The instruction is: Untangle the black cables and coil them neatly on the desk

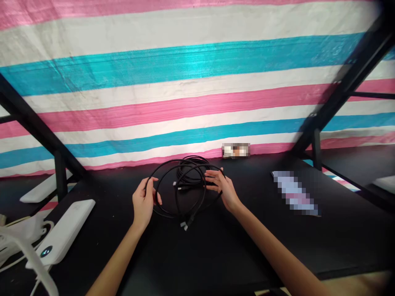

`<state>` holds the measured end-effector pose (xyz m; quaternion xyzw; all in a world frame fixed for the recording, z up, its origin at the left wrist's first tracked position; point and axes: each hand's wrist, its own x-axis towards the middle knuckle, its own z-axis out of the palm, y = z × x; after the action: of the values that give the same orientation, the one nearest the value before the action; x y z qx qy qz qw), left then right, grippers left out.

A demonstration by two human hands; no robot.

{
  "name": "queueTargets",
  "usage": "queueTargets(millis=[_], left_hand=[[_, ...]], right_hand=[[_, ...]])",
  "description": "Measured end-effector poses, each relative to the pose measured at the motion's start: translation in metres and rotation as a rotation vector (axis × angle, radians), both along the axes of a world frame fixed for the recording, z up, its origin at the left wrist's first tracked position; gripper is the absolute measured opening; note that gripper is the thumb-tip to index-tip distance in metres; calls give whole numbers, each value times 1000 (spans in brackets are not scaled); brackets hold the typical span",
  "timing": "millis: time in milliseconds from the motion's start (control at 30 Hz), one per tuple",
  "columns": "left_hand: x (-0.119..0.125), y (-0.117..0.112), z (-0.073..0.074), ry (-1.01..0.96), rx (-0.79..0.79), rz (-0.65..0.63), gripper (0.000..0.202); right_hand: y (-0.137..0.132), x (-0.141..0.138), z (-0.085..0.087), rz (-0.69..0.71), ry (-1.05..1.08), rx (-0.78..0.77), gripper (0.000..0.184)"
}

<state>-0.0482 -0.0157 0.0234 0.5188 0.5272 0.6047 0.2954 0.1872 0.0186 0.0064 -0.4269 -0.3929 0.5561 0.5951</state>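
Note:
Loops of black cable (175,197) spread between my two hands, with grey plug ends (184,225) hanging at the lower front of the loops. My left hand (145,201) is closed around the left side of the loops, thumb against the fingers. On the opposite side, my right hand (224,187) has its fingers fairly straight, with the cable running between thumb and fingers. Behind the held loops, a second coil of black cable (193,158) lies on the black table (185,263). Light plug ends (175,183) show beside that coil, partly behind the loops.
To the left lie a long white device (68,234) with a round dark spot, and a white curved tube (33,259) with cords. A blurred flat item (296,193) lies right, a small blurred box (236,151) at the back. Black frame bars (336,94) flank a striped sheet (191,61).

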Motion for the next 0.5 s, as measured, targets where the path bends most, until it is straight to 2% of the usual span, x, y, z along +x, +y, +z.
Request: queueTargets(millis=[233, 500], left_hand=[[1, -7, 1, 57, 111, 90, 25], [-13, -2, 12, -59, 336, 344, 20]], right_hand=[[1, 2, 3, -24, 79, -40, 37], [2, 8, 8, -50, 183, 9, 36]])
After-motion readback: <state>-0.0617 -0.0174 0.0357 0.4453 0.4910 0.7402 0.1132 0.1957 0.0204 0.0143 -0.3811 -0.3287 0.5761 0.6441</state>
